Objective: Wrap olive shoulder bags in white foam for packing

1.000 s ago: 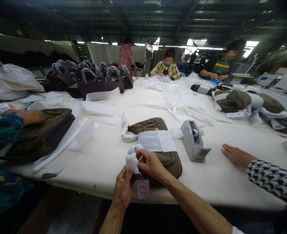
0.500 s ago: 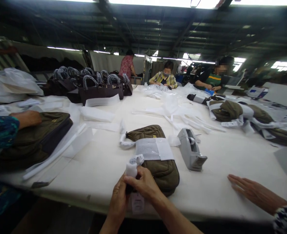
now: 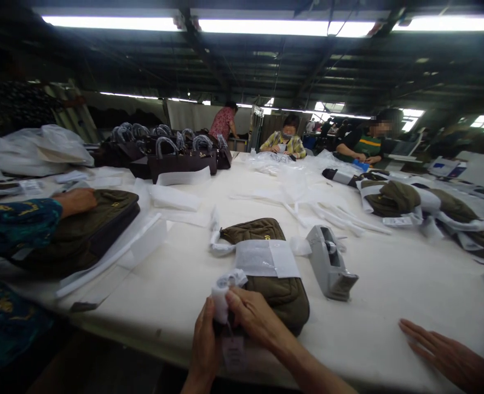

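Note:
An olive-green quilted bag (image 3: 289, 301) lies in front of me, banded by a white foam sheet (image 3: 266, 258). At its near left corner, both my hands are closed on a strap end wrapped in white foam (image 3: 220, 303). My left hand (image 3: 205, 336) supports it from the left, while the thumb and fingers of my right hand (image 3: 252, 317) pinch it from the right. Below my fingers hangs a pale paper tag (image 3: 234, 353). Another foam-wrapped strap part (image 3: 221, 247) sticks out at the bag's far left. My right fingertips are partly hidden.
Right of the bag stands a grey tape dispenser (image 3: 332, 265). A co-worker's hand (image 3: 439, 345) rests flat at right; another's hand (image 3: 78, 201) is on an olive bag (image 3: 98, 230) at left. Dark handbags (image 3: 184, 164), foam strips (image 3: 340, 216) and wrapped bags (image 3: 393, 197) lie farther back.
The view has tilted up, so the table sits lower in the picture. My hands stay at the wrapped strap end, with small shifts of the fingers. The co-worker's hand at left remains on the bag.

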The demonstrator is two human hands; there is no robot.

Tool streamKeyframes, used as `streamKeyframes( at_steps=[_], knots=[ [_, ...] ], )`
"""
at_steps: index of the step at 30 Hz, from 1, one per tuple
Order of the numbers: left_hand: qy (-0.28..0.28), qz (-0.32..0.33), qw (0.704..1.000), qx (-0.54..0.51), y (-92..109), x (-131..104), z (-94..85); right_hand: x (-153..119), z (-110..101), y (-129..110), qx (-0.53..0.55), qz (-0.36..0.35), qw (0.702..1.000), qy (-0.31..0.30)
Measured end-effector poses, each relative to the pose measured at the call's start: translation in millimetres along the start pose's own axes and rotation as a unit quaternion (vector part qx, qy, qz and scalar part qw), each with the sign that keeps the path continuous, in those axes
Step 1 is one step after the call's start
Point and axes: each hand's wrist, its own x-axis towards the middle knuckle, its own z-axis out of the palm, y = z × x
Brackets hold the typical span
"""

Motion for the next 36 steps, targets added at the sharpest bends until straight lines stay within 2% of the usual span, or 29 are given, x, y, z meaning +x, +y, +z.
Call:
streamKeyframes(
  at_steps=[1,2,4,5,7,8,10,12,13,14,16,18,20,23,25,26,27,28,30,31,33,34,36],
  knots=[
    [-0.007,-0.011,1.000,-0.010,3,-1,0.4,4,-17,-2,-0.032,-0.006,0.999,0.001],
    [-0.020,-0.020,0.999,-0.016,6,-1,0.2,10,-36,-2,-0.071,-0.006,0.997,0.027],
    [-0.051,-0.033,0.998,-0.013,12,3,-2.3,28,-78,8,-0.188,-0.033,0.973,0.133],
    [-0.066,-0.037,0.997,-0.004,14,7,-5.0,38,-98,18,-0.254,-0.050,0.952,0.162],
    [-0.099,-0.041,0.994,0.030,20,18,-13.2,55,-126,41,-0.288,-0.052,0.942,0.164],
    [-0.119,-0.043,0.991,0.052,24,25,-18.6,58,-133,52,-0.297,-0.052,0.942,0.149],
    [-0.154,-0.034,0.981,0.109,38,43,-30.6,52,-129,69,-0.304,-0.050,0.944,0.115],
    [-0.182,-0.001,0.962,0.205,58,65,-42.3,28,-106,73,-0.326,-0.044,0.939,0.098],
    [-0.189,0.024,0.944,0.268,70,77,-47.1,11,-91,69,-0.342,-0.039,0.934,0.095],
    [-0.198,0.052,0.914,0.349,83,91,-50.7,-6,-76,63,-0.358,-0.032,0.928,0.096],
    [-0.187,0.074,0.893,0.402,108,119,-53.2,-36,-55,44,-0.377,-0.032,0.922,0.084],
    [-0.162,0.110,0.875,0.443,127,142,-48.6,-49,-51,24,-0.372,-0.042,0.925,0.062],
    [-0.114,0.166,0.853,0.481,134,152,-38.2,-37,-64,14,-0.376,-0.051,0.923,0.072],
    [-0.068,0.252,0.816,0.517,122,135,-18.7,6,-96,23,-0.431,-0.060,0.892,0.125],
    [-0.106,0.287,0.787,0.536,102,106,-9.2,29,-108,39,-0.443,-0.048,0.892,0.077],
    [-0.148,0.297,0.765,0.551,92,89,-6.4,33,-109,48,-0.442,-0.034,0.895,0.043],
    [-0.199,0.311,0.711,0.599,82,73,-4.9,32,-107,55,-0.441,-0.016,0.897,0.015],
    [-0.225,0.318,0.668,0.634,74,58,-4.3,26,-102,61,-0.444,0.004,0.896,0.001],
    [-0.231,0.339,0.605,0.682,65,34,-3.9,5,-91,66,-0.467,0.041,0.883,0.022],
    [-0.229,0.343,0.587,0.697,65,26,-3.1,-7,-86,64,-0.479,0.048,0.875,0.046],
    [-0.236,0.325,0.570,0.716,69,18,1.2,-27,-78,55,-0.487,0.030,0.868,0.097],
    [-0.243,0.294,0.579,0.721,74,18,4.9,-34,-75,49,-0.479,0.008,0.870,0.118],
    [-0.251,0.204,0.619,0.716,82,22,14.2,-37,-70,35,-0.428,-0.039,0.894,0.126]
  ],
)
